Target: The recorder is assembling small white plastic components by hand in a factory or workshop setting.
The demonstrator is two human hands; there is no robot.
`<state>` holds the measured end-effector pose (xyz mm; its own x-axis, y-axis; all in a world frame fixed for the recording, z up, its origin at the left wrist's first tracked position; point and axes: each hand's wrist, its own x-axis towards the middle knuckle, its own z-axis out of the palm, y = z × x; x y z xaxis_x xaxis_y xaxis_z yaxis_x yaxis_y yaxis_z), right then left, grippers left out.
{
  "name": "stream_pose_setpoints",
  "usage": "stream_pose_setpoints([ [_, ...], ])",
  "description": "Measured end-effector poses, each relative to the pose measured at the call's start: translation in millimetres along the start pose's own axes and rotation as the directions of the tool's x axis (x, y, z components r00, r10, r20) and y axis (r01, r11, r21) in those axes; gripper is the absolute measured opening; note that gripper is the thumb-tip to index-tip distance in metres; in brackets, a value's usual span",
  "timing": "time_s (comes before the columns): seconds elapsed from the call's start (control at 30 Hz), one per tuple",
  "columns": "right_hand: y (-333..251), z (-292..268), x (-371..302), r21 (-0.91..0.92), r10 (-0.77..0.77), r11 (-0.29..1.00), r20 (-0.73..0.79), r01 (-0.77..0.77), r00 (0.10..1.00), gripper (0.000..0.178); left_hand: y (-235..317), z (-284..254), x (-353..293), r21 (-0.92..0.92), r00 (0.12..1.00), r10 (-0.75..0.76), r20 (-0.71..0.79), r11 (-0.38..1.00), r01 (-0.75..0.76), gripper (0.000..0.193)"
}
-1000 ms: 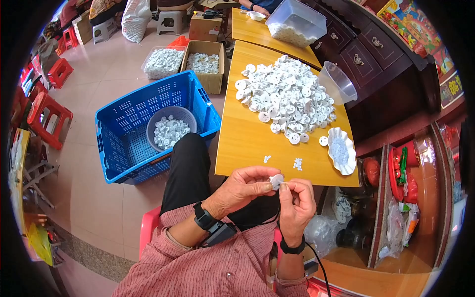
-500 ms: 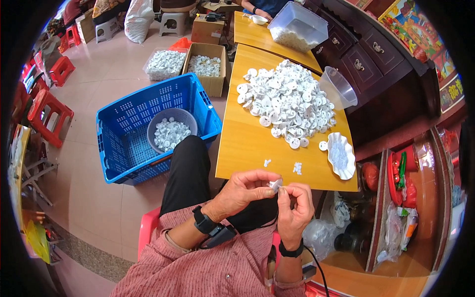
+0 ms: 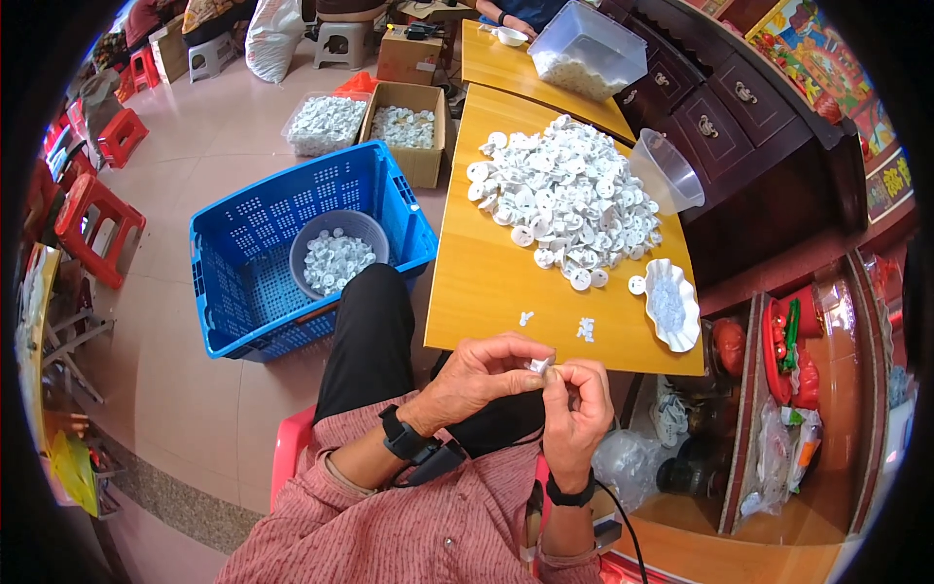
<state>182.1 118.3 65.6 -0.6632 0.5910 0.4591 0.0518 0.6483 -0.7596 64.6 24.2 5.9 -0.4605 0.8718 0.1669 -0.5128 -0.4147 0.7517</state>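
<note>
Just off the table's near edge, my left hand (image 3: 475,378) pinches a small white plastic part (image 3: 540,366) between thumb and fingers. My right hand (image 3: 578,414) meets it there, its thumb and forefinger pressed against the same part. The fingers cover most of the part, and whether the right hand also holds a smaller piece is hidden. Ahead lies a large heap of white round plastic parts (image 3: 574,200). Two little clusters of tiny white pieces (image 3: 586,330) rest nearer to me on the wood. A scalloped white dish (image 3: 685,329) at the right holds small translucent pieces.
A blue crate (image 3: 263,336) on the floor at left contains a grey bowl (image 3: 304,251) of white parts. Behind it are a clear tub (image 3: 302,146) and a cardboard box (image 3: 422,167). Another tub (image 3: 593,44) stands at the table's far end, where a person's hand (image 3: 518,27) rests.
My left fingers have closed further over the white part, so less of it shows. Both hands stay at nearly the same place.
</note>
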Motion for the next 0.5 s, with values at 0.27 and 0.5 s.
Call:
stream_pose_setpoints([
  [0.27,-0.4,0.2,-1.8,0.005,0.041,0.999,0.028,-0.041,0.999,0.007,2.4,1.9,0.1,0.104,0.997,0.067,-0.028,0.992,-0.064,0.030],
  [0.5,2.1,-4.2,-0.7,0.325,0.254,0.905,0.103,-0.274,0.962,0.005,1.3,-2.4,-1.0,-0.059,0.999,-0.030,-0.044,0.998,0.027,0.033],
])
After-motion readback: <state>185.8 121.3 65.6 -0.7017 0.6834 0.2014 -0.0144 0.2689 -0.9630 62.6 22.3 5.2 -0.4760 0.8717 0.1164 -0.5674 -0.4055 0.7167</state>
